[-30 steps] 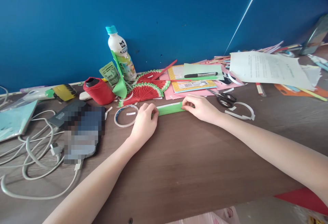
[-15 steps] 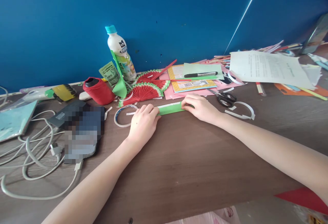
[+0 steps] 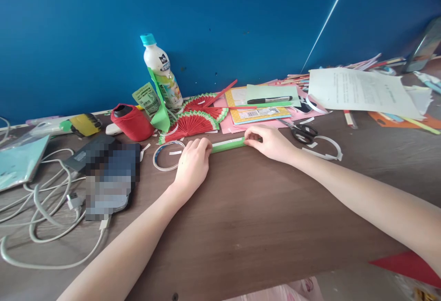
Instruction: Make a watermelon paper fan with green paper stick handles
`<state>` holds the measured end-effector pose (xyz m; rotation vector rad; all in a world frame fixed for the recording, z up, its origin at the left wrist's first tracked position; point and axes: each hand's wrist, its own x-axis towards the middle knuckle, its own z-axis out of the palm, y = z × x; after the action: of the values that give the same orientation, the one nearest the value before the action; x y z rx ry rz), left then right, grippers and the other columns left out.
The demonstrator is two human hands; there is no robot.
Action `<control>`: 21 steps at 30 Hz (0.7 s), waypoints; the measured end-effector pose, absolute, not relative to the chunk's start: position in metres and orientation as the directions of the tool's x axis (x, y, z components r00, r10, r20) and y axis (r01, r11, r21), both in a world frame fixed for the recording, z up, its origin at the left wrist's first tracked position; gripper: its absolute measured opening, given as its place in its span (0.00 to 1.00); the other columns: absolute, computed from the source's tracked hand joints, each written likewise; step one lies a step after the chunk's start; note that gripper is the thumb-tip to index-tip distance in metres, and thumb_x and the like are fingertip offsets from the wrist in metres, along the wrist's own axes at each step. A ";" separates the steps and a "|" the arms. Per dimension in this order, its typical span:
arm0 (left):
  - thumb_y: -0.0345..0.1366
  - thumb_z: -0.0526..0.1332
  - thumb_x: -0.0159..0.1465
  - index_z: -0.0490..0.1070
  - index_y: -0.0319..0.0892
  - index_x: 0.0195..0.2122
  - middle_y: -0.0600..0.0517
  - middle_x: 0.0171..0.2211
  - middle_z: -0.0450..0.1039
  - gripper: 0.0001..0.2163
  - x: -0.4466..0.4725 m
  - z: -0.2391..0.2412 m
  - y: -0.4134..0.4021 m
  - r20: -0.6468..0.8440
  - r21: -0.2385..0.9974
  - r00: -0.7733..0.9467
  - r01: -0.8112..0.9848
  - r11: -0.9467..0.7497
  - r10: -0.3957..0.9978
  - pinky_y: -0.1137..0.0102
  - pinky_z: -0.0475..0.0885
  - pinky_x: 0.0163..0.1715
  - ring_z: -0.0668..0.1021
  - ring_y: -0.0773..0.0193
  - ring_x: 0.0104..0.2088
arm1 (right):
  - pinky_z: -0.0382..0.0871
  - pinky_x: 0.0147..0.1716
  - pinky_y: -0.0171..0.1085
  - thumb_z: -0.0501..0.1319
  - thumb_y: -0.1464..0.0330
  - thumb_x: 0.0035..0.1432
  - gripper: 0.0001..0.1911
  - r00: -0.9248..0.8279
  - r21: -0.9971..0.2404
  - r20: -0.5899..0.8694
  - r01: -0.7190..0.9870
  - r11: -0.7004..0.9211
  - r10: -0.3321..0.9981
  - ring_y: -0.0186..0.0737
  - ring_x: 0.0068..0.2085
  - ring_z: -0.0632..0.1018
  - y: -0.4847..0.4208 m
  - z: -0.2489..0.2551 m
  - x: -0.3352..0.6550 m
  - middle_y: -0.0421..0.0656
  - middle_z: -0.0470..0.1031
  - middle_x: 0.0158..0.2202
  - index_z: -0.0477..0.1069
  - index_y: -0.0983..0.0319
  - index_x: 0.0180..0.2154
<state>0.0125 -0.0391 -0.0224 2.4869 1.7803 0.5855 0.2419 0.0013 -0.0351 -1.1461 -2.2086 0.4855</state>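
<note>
A narrow folded green paper strip (image 3: 228,145) with a white edge lies on the brown table (image 3: 248,213). My left hand (image 3: 192,163) presses its left end with fingers curled down on it. My right hand (image 3: 270,142) pinches the strip's right end. Just behind the strip lie pleated red-and-green paper fans (image 3: 193,124). A roll of clear tape (image 3: 167,156) sits left of my left hand.
Black scissors (image 3: 301,132) and white paper scraps (image 3: 325,151) lie right of my right hand. Behind are a bottle (image 3: 161,78), a red spool (image 3: 132,122), coloured paper with a black marker (image 3: 269,100), and white sheets (image 3: 358,92). Cables (image 3: 44,209) and a blurred device (image 3: 110,179) fill the left.
The strip looks narrower and flatter now, with its white edge showing along the top. Both hands stay at its ends, barely shifted.
</note>
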 end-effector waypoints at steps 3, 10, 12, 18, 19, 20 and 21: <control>0.28 0.47 0.62 0.66 0.41 0.33 0.48 0.33 0.68 0.09 0.013 -0.023 -0.040 0.307 0.164 0.284 0.925 -0.344 0.908 0.65 0.65 0.37 0.69 0.58 0.36 | 0.61 0.30 0.35 0.57 0.71 0.55 0.04 -0.430 -0.570 0.340 0.612 0.547 0.836 0.36 0.30 0.68 0.000 -0.035 0.239 0.40 0.66 0.29 0.63 0.61 0.28; 0.22 0.47 0.58 0.71 0.40 0.32 0.44 0.34 0.68 0.14 0.018 -0.017 -0.052 0.248 -0.123 0.386 0.922 -0.366 0.889 0.64 0.65 0.33 0.70 0.56 0.36 | 0.59 0.33 0.38 0.56 0.73 0.54 0.10 -0.447 -0.409 0.449 0.667 0.623 0.774 0.40 0.33 0.65 0.000 -0.035 0.234 0.41 0.63 0.26 0.60 0.61 0.22; 0.22 0.47 0.58 0.71 0.39 0.40 0.44 0.32 0.68 0.16 0.023 -0.014 -0.059 0.191 -0.159 0.389 0.918 -0.363 0.901 0.65 0.66 0.29 0.71 0.57 0.34 | 0.59 0.32 0.37 0.55 0.74 0.55 0.10 -0.467 -0.385 0.453 0.666 0.639 0.760 0.40 0.32 0.66 -0.001 -0.036 0.234 0.42 0.64 0.25 0.60 0.60 0.22; 0.38 0.49 0.63 0.64 0.40 0.54 0.42 0.39 0.69 0.19 0.039 -0.015 -0.069 0.204 -0.159 0.390 0.918 -0.363 0.898 0.63 0.71 0.34 0.72 0.52 0.40 | 0.61 0.32 0.37 0.55 0.72 0.55 0.09 -0.483 -0.408 0.421 0.655 0.636 0.768 0.39 0.33 0.68 -0.004 -0.032 0.240 0.43 0.67 0.27 0.64 0.61 0.23; 0.38 0.49 0.63 0.65 0.38 0.53 0.41 0.43 0.69 0.19 0.041 -0.017 -0.068 0.208 -0.131 0.409 0.912 -0.389 0.889 0.62 0.71 0.38 0.71 0.52 0.44 | 0.61 0.33 0.37 0.55 0.71 0.55 0.09 -0.475 -0.442 0.399 0.650 0.618 0.784 0.39 0.33 0.69 -0.004 -0.030 0.241 0.43 0.68 0.27 0.65 0.62 0.23; 0.38 0.49 0.63 0.65 0.36 0.52 0.40 0.47 0.68 0.19 0.042 -0.019 -0.067 0.208 -0.099 0.433 0.902 -0.421 0.877 0.63 0.71 0.42 0.71 0.52 0.47 | 0.62 0.32 0.37 0.56 0.70 0.54 0.08 -0.459 -0.488 0.370 0.645 0.589 0.808 0.38 0.32 0.69 -0.003 -0.029 0.243 0.43 0.69 0.27 0.66 0.62 0.23; 0.38 0.49 0.63 0.65 0.34 0.52 0.39 0.52 0.65 0.19 0.042 -0.020 -0.066 0.206 -0.065 0.452 0.891 -0.448 0.868 0.64 0.70 0.46 0.70 0.54 0.50 | 0.62 0.32 0.37 0.56 0.69 0.54 0.08 -0.435 -0.543 0.331 0.637 0.546 0.837 0.38 0.31 0.70 -0.003 -0.027 0.244 0.42 0.70 0.27 0.67 0.62 0.24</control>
<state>0.0424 -0.0657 -0.0202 2.8129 1.7206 0.2367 0.2441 -0.0025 -0.0271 -1.1847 -2.2113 0.4568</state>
